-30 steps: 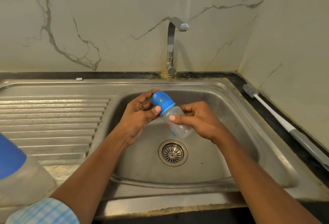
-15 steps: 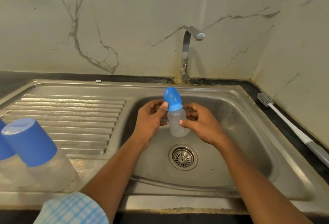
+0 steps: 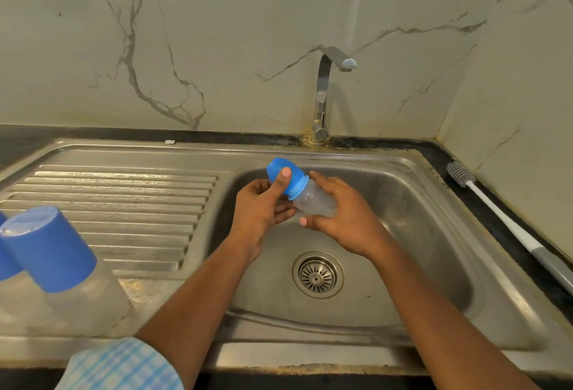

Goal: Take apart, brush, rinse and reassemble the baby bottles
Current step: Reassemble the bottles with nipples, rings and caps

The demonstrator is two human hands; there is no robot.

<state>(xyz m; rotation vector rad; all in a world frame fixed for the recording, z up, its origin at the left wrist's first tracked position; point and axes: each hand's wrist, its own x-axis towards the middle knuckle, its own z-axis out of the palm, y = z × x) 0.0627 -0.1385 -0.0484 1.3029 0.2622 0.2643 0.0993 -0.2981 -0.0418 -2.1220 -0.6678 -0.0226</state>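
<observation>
Blue cap point(image 3: 296, 181) uppermost, the baby bottle point(image 3: 313, 203) is hanging tilted above the sink point(image 3: 418, 219): the left hand point(image 3: 260, 209) is gripping the cap, the right hand point(image 3: 347, 219) is clasping the clear body. Taking apart is probably beginning; next, the cap is wanting a twist or pull.
</observation>
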